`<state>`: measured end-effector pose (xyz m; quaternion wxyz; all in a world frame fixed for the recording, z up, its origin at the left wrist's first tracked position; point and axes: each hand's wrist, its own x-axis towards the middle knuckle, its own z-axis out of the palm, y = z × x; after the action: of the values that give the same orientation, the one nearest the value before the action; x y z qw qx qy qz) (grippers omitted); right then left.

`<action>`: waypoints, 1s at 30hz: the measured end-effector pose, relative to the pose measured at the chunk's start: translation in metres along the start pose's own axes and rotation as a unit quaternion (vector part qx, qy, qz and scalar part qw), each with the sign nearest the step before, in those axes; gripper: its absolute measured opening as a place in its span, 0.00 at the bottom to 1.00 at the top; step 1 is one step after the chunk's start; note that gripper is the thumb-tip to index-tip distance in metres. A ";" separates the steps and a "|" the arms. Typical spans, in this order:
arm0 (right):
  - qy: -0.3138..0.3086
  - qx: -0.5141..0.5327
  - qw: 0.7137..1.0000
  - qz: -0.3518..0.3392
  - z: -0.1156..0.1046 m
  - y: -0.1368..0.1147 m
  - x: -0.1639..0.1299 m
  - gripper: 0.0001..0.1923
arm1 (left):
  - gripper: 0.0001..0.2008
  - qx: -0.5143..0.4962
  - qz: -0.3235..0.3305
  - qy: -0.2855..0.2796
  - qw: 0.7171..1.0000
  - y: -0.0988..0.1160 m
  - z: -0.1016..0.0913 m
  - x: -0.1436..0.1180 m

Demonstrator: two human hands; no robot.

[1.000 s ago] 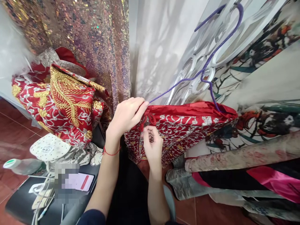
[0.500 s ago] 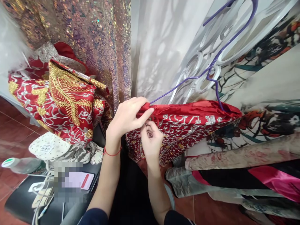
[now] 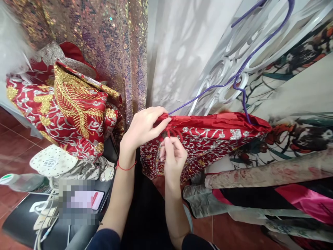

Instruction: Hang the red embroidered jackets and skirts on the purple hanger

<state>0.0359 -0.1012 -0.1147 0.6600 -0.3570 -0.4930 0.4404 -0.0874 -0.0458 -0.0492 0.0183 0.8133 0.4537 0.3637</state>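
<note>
A red embroidered skirt (image 3: 215,139) with silver and gold patterns hangs from a purple hanger (image 3: 203,92). My left hand (image 3: 145,127) is closed on the left end of its shiny red waistband, fingers behind and thumb in front. Just below, my right hand (image 3: 175,156) pinches a thin red cord (image 3: 174,132) between thumb and forefinger. Small loops of that cord show in front of the waistband, by my left thumb. My left fingers cover the hanger's near corner.
A folded red and gold embroidered garment (image 3: 80,107) lies at left. Below it are a polka-dot pouch (image 3: 50,160), a plastic bottle (image 3: 24,182), cables and a phone (image 3: 97,200). A sequin curtain (image 3: 111,45), white cut-out panel (image 3: 240,86) and stacked fabrics (image 3: 281,170) surround the skirt.
My right hand has moved slightly right and away from my left hand, drawing the red cord out so its loops now show. My left hand keeps its grip on the waistband.
</note>
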 end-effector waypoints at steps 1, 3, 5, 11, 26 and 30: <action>0.006 0.028 1.000 0.003 -0.002 -0.002 0.000 0.16 | 0.17 -0.001 0.003 0.001 1.000 0.000 0.000 0.000; 0.037 0.061 0.997 -0.009 -0.006 -0.005 0.000 0.16 | 0.17 -0.006 0.007 0.003 1.000 0.000 0.001 0.000; 0.088 0.050 0.994 -0.051 -0.010 -0.004 0.002 0.14 | 0.18 -0.014 0.006 0.002 1.000 0.000 0.001 -0.001; 0.131 -0.005 0.983 -0.126 -0.020 0.004 0.006 0.13 | 0.18 -0.030 0.007 -0.002 1.000 0.002 0.001 -0.003; 0.051 0.025 0.990 -0.125 -0.025 0.006 0.001 0.20 | 0.17 -0.019 0.007 -0.004 1.000 0.004 0.005 -0.006; 0.060 0.013 0.994 -0.090 -0.037 0.019 -0.009 0.24 | 0.17 -0.009 0.002 0.001 1.000 0.001 0.006 -0.005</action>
<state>0.0662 -0.1042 -0.1444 0.7300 -0.3281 -0.4767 0.3636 -0.0851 -0.0481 -0.0558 0.0245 0.8138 0.4485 0.3688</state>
